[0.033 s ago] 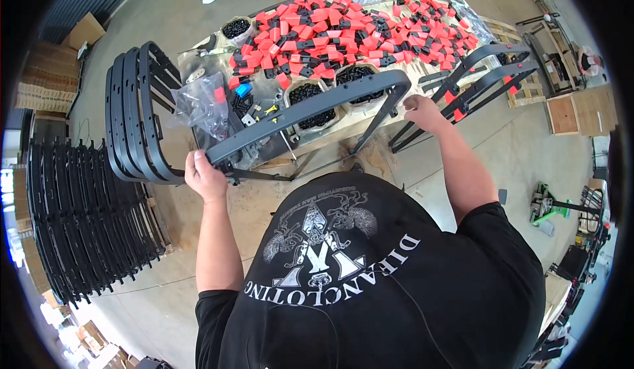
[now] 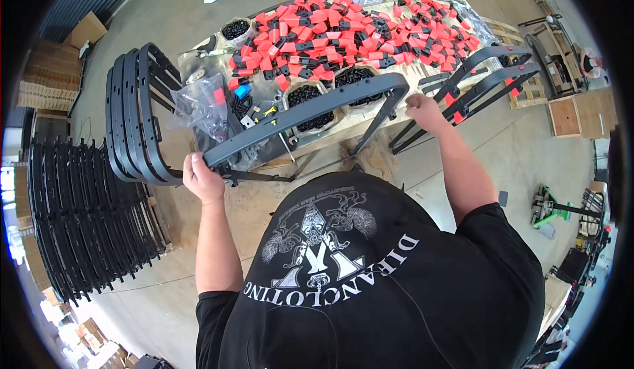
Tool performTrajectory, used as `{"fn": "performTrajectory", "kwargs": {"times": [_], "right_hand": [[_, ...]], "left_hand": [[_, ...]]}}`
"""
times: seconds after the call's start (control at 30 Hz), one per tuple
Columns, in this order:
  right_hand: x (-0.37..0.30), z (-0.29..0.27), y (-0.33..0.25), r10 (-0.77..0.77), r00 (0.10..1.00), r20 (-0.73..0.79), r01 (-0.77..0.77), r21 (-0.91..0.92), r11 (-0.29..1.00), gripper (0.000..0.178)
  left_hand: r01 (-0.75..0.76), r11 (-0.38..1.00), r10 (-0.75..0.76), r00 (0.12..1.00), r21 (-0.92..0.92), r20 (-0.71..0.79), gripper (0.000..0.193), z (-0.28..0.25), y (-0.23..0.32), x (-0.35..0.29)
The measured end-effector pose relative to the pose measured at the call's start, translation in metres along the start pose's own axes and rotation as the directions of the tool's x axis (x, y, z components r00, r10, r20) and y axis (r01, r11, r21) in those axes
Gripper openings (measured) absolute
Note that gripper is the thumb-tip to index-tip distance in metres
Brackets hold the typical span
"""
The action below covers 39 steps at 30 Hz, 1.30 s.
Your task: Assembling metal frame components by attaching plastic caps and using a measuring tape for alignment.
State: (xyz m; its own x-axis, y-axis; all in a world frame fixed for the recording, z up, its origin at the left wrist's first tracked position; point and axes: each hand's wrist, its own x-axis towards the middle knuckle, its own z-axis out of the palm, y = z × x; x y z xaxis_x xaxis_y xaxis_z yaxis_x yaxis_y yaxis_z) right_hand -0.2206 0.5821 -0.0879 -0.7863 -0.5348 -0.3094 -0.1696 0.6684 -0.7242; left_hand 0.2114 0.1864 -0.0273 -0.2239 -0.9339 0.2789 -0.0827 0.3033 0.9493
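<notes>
A black metal frame (image 2: 284,116) with rounded corners and small holes stands slanted before me, against the near side of the table. My left hand (image 2: 203,180) is closed round its left end, thumb on top. Just beside the frame's right corner is my right hand (image 2: 426,112), its fingers curled together; whatever they may hold is hidden. Under the upper bar, the frame's lower rails (image 2: 264,177) run close to my shirt. Two more black frames (image 2: 489,81) with red pieces on them lean at the table's right end.
Red and black plastic caps (image 2: 317,35) are heaped on the table. Bags of small black parts (image 2: 307,101) stand among them, near a clear plastic bag (image 2: 201,105) and a wrench (image 2: 288,146). Several upright frames (image 2: 125,118) and a stack of black rails (image 2: 92,217) are at left.
The frame has shifted very slightly left and down at its right corner, and my left hand with it. My right hand stays beside that corner, fingers still curled.
</notes>
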Motion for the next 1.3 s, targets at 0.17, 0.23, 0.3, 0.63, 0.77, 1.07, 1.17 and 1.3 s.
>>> {"fn": "performTrajectory", "kwargs": {"times": [0.17,0.23,0.3,0.63,0.77,1.07,1.17,1.3], "right_hand": [[0.074,-0.011,-0.018,-0.164,0.986,0.018,0.149,0.329,0.932,0.033],[0.093,-0.006,-0.037,-0.301,0.953,-0.017,0.298,0.214,0.93,0.034],[0.118,0.009,-0.044,-0.313,0.948,0.056,0.284,0.294,0.913,0.036],[0.138,0.052,-0.082,-0.439,0.69,0.576,0.72,-0.485,0.496,0.04],[0.148,0.051,-0.083,-0.382,0.663,0.643,0.718,-0.403,0.568,0.038],[0.15,0.055,-0.083,-0.353,0.714,0.604,0.662,-0.419,0.622,0.029],[0.145,0.048,-0.088,-0.365,0.699,0.615,0.668,-0.378,0.641,0.026],[0.151,0.056,-0.063,-0.518,0.747,0.416,0.652,-0.303,0.695,0.035]], "left_hand": [[-0.009,0.997,0.013,0.998,0.078,-0.054,0.037,-0.011,-0.014,0.0],[-0.017,0.993,0.026,0.997,0.115,-0.077,0.04,-0.006,-0.009,0.001],[0.03,0.989,-0.011,0.992,0.148,-0.127,0.039,-0.007,-0.01,0.003],[0.045,0.993,-0.019,0.973,0.108,-0.229,0.041,0.005,-0.001,-0.008],[0.089,0.995,-0.075,0.961,0.042,-0.264,0.041,0.008,0.002,-0.007],[0.16,0.987,-0.156,0.946,-0.011,-0.283,0.042,0.017,0.014,-0.01],[0.171,0.985,-0.155,0.941,0.027,-0.3,0.042,0.014,0.014,-0.01],[0.195,0.98,-0.199,0.926,-0.045,-0.321,0.043,0.021,0.014,-0.009]]}}
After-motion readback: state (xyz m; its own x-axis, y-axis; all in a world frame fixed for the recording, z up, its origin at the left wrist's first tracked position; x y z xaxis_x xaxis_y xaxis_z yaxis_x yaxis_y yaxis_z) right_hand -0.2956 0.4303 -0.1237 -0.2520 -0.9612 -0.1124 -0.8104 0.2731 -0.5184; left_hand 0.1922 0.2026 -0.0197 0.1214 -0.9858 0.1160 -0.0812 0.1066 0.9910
